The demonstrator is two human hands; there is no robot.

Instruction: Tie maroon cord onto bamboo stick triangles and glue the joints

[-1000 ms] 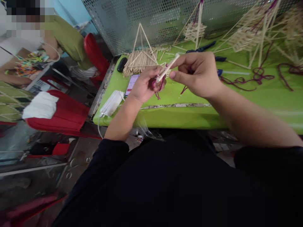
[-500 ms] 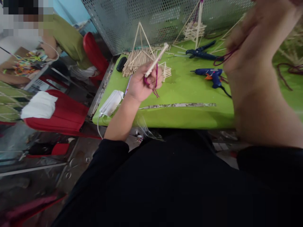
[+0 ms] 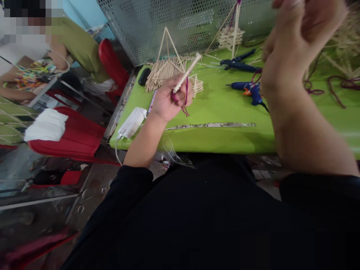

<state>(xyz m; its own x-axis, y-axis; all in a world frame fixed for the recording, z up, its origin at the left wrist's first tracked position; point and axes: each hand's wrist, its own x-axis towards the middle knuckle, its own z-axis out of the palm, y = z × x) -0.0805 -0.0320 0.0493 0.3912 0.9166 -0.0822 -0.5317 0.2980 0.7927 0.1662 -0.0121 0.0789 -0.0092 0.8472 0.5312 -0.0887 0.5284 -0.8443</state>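
Note:
My left hand (image 3: 168, 97) is closed around a short bundle of pale wooden sticks (image 3: 187, 73), which points up and away. Purple yarn (image 3: 187, 90) loops round the bundle and fingers, its loose ends dangling below the fist. My right hand (image 3: 295, 48) is raised at the upper right, blurred, with its fingertips partly cut off by the top edge. Whether it grips anything is hidden. Beside its wrist lies a blue glue gun (image 3: 247, 88) with an orange trigger, partly covered by the forearm. Dark blue pliers (image 3: 237, 62) lie just beyond it.
On the green table (image 3: 219, 140) are a pile of sticks (image 3: 160, 75), a stick pyramid frame (image 3: 166, 41), a white adapter (image 3: 132, 122) and a patterned strip (image 3: 213, 125). Purple yarn (image 3: 336, 92) trails at right. A perforated metal panel (image 3: 157, 22) stands behind. Another person (image 3: 81, 48) sits at left.
My right hand has shifted left and turned, exposing more yarn on the table behind the forearm and covering part of the glue gun. My left hand stays almost still with the stick bundle.

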